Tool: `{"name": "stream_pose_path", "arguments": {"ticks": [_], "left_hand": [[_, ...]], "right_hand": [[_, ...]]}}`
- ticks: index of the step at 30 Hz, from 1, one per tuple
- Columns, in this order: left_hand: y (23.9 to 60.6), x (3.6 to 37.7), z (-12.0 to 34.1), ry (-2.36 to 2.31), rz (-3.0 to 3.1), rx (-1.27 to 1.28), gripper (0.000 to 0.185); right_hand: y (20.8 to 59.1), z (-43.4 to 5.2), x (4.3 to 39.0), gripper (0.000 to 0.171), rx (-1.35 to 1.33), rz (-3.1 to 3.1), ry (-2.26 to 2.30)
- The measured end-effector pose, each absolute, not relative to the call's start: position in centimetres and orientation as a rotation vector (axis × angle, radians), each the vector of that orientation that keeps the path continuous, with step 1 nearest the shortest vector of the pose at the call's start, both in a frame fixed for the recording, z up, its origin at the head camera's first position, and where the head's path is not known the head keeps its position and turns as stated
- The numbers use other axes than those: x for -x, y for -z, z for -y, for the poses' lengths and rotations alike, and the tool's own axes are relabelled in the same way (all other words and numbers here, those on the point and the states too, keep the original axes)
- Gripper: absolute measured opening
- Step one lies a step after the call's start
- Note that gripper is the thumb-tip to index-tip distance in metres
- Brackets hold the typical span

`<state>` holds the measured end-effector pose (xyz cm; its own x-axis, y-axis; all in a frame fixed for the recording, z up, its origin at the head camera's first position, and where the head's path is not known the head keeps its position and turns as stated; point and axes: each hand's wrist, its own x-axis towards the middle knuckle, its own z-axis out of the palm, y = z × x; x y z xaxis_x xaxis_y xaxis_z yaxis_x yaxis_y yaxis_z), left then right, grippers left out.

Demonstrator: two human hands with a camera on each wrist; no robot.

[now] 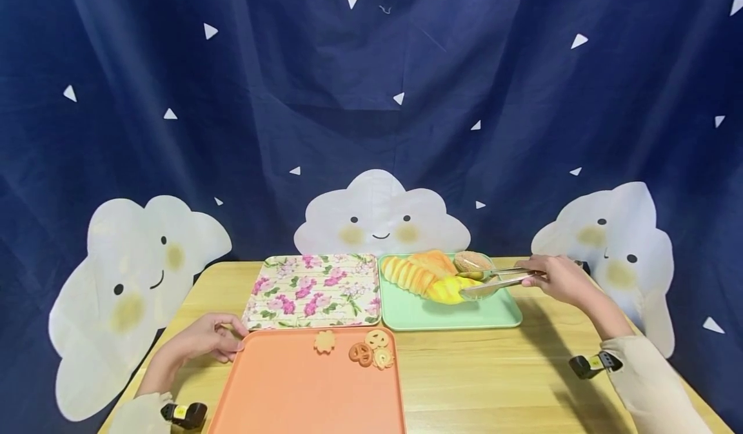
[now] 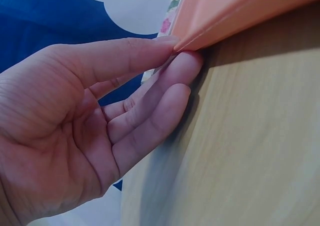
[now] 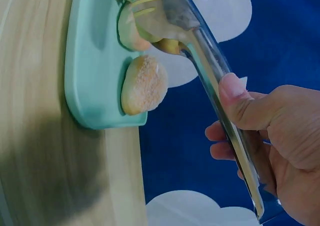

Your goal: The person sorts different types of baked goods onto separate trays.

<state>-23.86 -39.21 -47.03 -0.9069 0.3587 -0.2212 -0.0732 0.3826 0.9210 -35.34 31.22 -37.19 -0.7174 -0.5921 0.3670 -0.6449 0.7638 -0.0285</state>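
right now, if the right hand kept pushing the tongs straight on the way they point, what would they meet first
Probably the yellow pastry on the green tray. The right hand holds the metal tongs aimed left at it, tips already at or around it; contact is unclear.

1. A light wooden table carries three trays.
2. A square floral-patterned tray lies at the back.
3. A mint-green plastic tray lies just beside it.
4. An orange plastic tray lies in front, touching the floral one.
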Motion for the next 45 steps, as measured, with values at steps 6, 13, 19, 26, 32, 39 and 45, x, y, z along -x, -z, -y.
{"name": "stream_pose_path", "arguments": {"ticks": [6,13,19,26,32,39,45], "left_hand": [[47.0,23.9,39.3,-1.523,-2.274,-0.245,0.030],[47.1,23.9,39.3,-1.513,-2.284,-0.238,0.030],[46.9,23.9,39.2,-1.517,-2.282,-0.238,0.030],[46.9,23.9,39.3,-1.521,-2.271,-0.232,0.030],[46.7,23.9,39.2,-1.529,-2.254,-0.240,0.031],[46.6,23.9,39.1,-1.519,-2.267,-0.223,0.029],[46.8,23.9,39.2,-1.518,-2.274,-0.229,0.030]], "right_hand": [[37.8,-31.9,35.3,0.032,-0.951,2.616,-0.204],[38.6,-32.3,36.1,0.030,-0.951,2.601,-0.186],[39.3,-32.5,36.7,0.028,-0.943,2.598,-0.178],[39.5,-32.3,36.7,0.030,-0.929,2.707,-0.252],[39.5,-32.5,36.7,0.034,-0.909,2.790,-0.276],[39.3,-32.8,36.6,0.037,-0.897,2.855,-0.293],[38.6,-32.7,36.1,0.034,-0.920,2.888,-0.256]]}}
